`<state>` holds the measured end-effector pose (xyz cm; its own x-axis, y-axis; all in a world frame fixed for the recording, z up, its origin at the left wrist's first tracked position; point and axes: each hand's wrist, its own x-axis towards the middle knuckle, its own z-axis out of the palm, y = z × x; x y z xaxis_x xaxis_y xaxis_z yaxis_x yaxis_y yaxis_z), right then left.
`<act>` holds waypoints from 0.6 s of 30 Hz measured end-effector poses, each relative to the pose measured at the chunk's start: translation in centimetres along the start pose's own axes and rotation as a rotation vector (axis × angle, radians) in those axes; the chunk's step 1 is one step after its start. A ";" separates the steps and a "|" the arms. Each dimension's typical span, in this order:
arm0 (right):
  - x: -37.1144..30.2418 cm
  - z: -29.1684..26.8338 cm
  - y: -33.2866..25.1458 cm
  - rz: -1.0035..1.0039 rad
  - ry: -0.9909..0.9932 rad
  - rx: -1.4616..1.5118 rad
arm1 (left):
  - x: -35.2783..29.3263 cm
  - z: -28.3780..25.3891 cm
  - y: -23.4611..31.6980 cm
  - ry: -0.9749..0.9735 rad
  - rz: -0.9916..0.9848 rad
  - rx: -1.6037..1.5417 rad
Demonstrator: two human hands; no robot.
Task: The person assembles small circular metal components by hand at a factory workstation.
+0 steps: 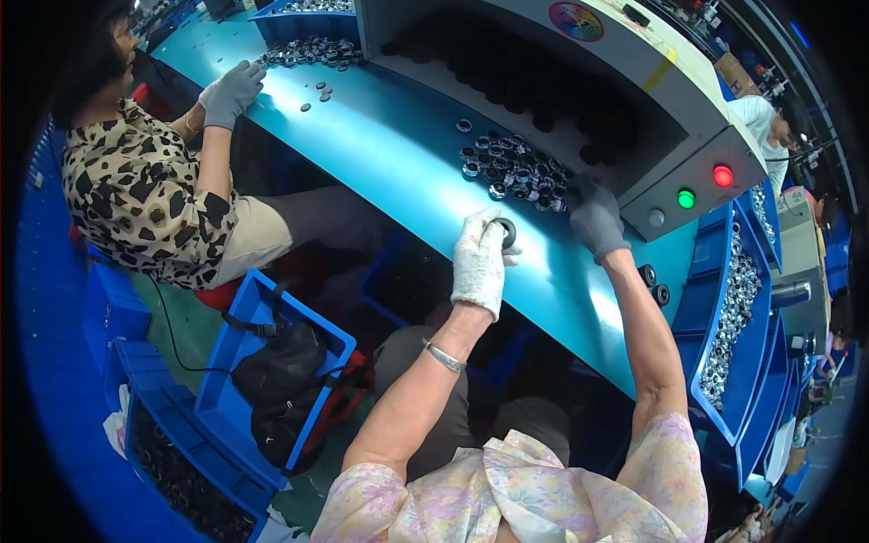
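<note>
Many shiny parts (731,312) in bin (705,262)

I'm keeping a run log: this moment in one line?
left hand: holds dark ring; right hand: at part pile; red lamp, green lamp: lit

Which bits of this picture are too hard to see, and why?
All in the head view:
- Black ring: the left hand covers part of it.
- Right hand: its fingertips blur into shadow, so I can't tell if it's gripping anything.
- Dark shapes inside the machine: too shadowy to name.
- Black bag: its cloth hides any contents.
</note>
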<state>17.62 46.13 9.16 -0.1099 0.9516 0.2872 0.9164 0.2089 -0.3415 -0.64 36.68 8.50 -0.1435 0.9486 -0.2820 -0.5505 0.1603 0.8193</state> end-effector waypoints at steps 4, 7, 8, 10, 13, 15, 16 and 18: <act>-1.4 0.9 0.4 -0.035 0.134 0.114 | 0.2 0.5 -0.3 -0.045 0.010 -0.012; -2.7 0.7 -0.3 -0.116 0.226 0.214 | -0.3 0.8 0.0 -0.043 0.017 0.032; -3.2 0.5 -0.7 -0.176 0.216 0.263 | -0.5 0.9 0.0 -0.023 0.016 0.046; -4.3 0.1 -1.2 -0.136 0.118 0.312 | -0.6 1.1 -0.3 0.004 0.004 0.080; -5.2 -0.3 -1.0 -0.141 0.000 0.201 | -0.7 1.7 -0.7 0.025 0.002 0.120; -5.7 -0.6 -0.6 -0.147 -0.016 0.193 | -0.7 1.9 -1.0 0.018 0.012 0.131; -6.0 -0.8 -0.4 -0.154 -0.033 0.183 | -0.7 2.0 -1.1 0.003 0.012 0.132; -6.5 -1.1 0.2 -0.155 -0.026 0.222 | -0.8 2.3 -1.3 -0.016 0.010 0.139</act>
<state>18.89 39.76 8.22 -0.2547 0.9094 0.3289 0.7811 0.3940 -0.4844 2.05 36.32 8.78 -0.1346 0.9544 -0.2665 -0.4294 0.1862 0.8837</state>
